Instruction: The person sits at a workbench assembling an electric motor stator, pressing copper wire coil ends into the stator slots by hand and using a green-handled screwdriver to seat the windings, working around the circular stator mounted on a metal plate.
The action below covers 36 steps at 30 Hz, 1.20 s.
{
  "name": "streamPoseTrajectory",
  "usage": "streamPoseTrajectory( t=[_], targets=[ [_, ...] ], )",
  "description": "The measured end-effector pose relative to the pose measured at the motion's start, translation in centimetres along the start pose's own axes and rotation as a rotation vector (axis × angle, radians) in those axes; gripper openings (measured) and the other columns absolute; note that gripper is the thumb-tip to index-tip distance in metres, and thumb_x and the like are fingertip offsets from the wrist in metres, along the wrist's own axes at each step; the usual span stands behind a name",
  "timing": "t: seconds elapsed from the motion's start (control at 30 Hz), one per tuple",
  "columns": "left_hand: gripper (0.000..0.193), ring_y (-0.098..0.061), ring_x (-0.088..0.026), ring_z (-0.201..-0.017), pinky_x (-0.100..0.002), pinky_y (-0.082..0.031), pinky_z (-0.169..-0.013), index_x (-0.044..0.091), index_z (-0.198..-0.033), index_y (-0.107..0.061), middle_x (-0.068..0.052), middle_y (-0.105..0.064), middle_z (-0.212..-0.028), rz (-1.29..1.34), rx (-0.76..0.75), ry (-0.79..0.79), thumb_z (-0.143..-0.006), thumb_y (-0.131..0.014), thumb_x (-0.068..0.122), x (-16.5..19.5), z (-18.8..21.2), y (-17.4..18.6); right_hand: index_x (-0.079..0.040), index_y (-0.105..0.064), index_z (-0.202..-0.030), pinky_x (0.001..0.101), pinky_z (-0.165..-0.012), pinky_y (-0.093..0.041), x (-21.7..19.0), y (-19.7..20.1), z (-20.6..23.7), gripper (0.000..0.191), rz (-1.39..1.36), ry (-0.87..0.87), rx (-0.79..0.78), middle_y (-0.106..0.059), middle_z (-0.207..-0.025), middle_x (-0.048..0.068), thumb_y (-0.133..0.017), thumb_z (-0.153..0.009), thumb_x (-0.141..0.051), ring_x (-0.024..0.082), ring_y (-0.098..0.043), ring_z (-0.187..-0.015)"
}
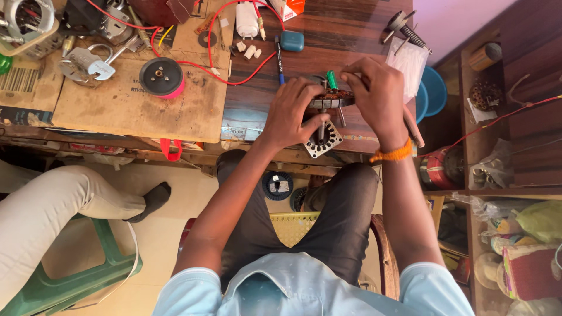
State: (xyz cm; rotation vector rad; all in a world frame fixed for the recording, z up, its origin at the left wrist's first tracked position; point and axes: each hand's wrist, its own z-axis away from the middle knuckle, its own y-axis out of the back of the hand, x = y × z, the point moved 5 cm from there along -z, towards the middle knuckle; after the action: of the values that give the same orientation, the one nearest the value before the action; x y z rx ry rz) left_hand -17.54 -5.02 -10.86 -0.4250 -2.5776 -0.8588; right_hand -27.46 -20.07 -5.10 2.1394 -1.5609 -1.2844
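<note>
A round metal motor stator (331,99) with copper-coloured windings is held above the near edge of the wooden table (345,35). The left hand (295,114) is closed on it from nine o'clock, thumb underneath, and the right hand (377,96) is closed on it from three o'clock, fingers curled over the top. A green-handled tool (332,79) is seen at twelve o'clock of the stator, just beside the right fingertips. A white toothed ring (323,142) lies at six o'clock, under the left hand. At ten o'clock, well apart, a black disc (161,76) rests on cardboard (129,108), crossed by a red wire (234,79).
</note>
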Motion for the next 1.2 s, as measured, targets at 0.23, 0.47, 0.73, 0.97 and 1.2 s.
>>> streamPoseTrajectory(
  t=[0.23, 0.47, 0.73, 0.97, 1.2],
  targets=[
    [0.037, -0.069, -0.025, -0.088, -0.038, -0.051, -0.075, 0.007, -0.113, -0.068, -0.008, -0.071, -0.099, 0.294, -0.226, 0.458, -0.088, -0.075, 0.034, -3.9, -4.6, -2.7, -0.002, -0.075, -0.095, 0.0332, -0.058, -0.046, 2.1, -1.3, -0.9, 0.008, 0.076, -0.033, -0.026, -0.067, -0.078, 0.010, -0.083, -0.091, -0.005, 0.019, -0.060, -0.063],
    [0.015, -0.062, -0.009, -0.085, -0.027, -0.050, -0.079, 0.000, -0.102, -0.070, -0.001, -0.068, -0.090, 0.787, -0.441, 0.533, -0.093, -0.065, 0.011, -5.8, -4.0, -3.6, -0.001, -0.074, -0.094, 0.0298, -0.055, -0.041, 0.9, -0.5, 0.5, 0.015, -0.027, -0.263, -0.017, -0.061, -0.067, 0.008, -0.086, -0.090, -0.009, 0.013, -0.051, -0.058],
    [0.016, -0.063, -0.013, -0.096, -0.031, -0.052, -0.088, 0.002, -0.105, -0.069, -0.003, -0.063, -0.102, 0.629, -0.536, 0.272, -0.100, -0.060, 0.013, -6.5, -3.5, -1.5, 0.000, -0.075, -0.099, 0.0276, -0.056, -0.042, -3.9, -1.7, 4.6, 0.013, -0.073, -0.188, -0.088, -0.068, -0.078, 0.010, -0.082, -0.089, -0.004, 0.011, -0.053, -0.060],
    [0.034, -0.060, -0.017, -0.102, -0.034, -0.047, -0.093, 0.003, -0.114, -0.069, -0.005, -0.062, -0.104, 0.722, -0.543, 0.208, -0.103, -0.067, 0.035, -5.6, -3.4, -0.8, -0.001, -0.075, -0.099, 0.0294, -0.056, -0.043, -2.6, -3.4, 7.4, 0.008, -0.058, -0.301, -0.082, -0.068, -0.075, 0.011, -0.078, -0.092, -0.002, 0.014, -0.055, -0.058],
    [0.049, -0.060, -0.031, -0.102, -0.043, -0.047, -0.088, 0.007, -0.113, -0.060, -0.010, -0.060, -0.102, 0.113, -0.388, 0.043, -0.084, -0.082, 0.039, -2.7, -2.1, -0.3, -0.002, -0.074, -0.098, 0.0288, -0.061, -0.049, -1.1, -3.7, 10.4, 0.007, -0.082, -0.259, -0.004, -0.072, -0.081, 0.009, -0.073, -0.093, 0.002, 0.012, -0.064, -0.065]
  ],
)
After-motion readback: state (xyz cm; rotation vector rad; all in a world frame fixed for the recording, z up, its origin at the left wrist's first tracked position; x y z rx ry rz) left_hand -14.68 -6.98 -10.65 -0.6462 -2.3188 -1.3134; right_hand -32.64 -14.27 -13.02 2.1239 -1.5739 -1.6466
